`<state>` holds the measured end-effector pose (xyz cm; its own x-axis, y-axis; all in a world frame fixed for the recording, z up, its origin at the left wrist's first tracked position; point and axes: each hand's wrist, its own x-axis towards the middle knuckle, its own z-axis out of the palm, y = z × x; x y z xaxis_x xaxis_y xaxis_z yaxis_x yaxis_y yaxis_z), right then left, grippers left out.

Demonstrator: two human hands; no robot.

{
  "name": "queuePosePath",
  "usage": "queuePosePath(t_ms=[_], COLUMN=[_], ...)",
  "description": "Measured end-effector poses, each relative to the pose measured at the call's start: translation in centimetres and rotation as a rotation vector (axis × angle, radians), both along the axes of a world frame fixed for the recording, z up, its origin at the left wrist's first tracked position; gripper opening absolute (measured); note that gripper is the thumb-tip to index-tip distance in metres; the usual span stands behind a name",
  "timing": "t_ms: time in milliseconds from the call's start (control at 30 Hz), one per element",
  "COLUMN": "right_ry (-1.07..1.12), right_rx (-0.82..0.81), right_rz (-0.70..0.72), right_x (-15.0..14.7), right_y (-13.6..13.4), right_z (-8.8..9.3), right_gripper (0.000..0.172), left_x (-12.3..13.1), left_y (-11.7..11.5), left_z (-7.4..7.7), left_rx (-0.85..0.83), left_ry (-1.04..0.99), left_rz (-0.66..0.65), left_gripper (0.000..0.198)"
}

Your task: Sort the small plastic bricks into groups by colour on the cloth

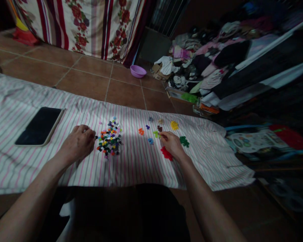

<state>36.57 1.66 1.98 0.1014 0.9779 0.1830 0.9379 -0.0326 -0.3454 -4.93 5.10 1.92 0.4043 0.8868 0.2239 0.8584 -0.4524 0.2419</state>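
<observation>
On the left of a mixed pile of small coloured pieces [109, 139], my left hand [79, 143] rests on the striped cloth. Its fingers are curled at the pile's edge, and whatever they may hold is hidden. My right hand [172, 143] pinches at a small light green piece [156, 134] among others of that colour. Sorted clusters lie about it: red pieces [166, 154] partly under the hand, dark green pieces [184, 141], yellow pieces [174, 125], brown pieces [160, 128], blue pieces [150, 141], orange pieces [141, 131] and purple pieces [147, 127].
A striped cloth [136, 168] covers the low surface. At its left lies a phone [40, 127]. Beyond on the tiled floor stand a purple basin [138, 71] and a heap of clothes [204, 60]. A floral curtain [91, 27] hangs behind.
</observation>
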Motion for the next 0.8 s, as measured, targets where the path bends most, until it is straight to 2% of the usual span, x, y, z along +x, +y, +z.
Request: queuePosePath(t_ms=[233, 367, 533, 800], right_ry=[0.057, -0.014, -0.120, -0.112], right_rx=[0.001, -0.049, -0.059, -0.061], right_rz=[0.022, 0.014, 0.117, 0.202], right_x=[-0.4, -0.5, -1.0, -1.4], right_y=[0.4, 1.1, 1.9, 1.6], right_z=[-0.3, -0.1, 0.3, 0.4], right_gripper=[0.030, 0.035, 0.026, 0.018], left_x=[0.1, 0.1, 0.1, 0.0], left_y=[0.0, 0.1, 0.1, 0.2], left_z=[0.4, 0.3, 0.3, 0.0], left_rx=[-0.019, -0.010, -0.002, -0.009], left_ry=[-0.002, -0.003, -0.013, -0.061], left_rz=[-0.025, -0.026, -0.027, -0.035], left_gripper=[0.026, 0.026, 0.024, 0.024])
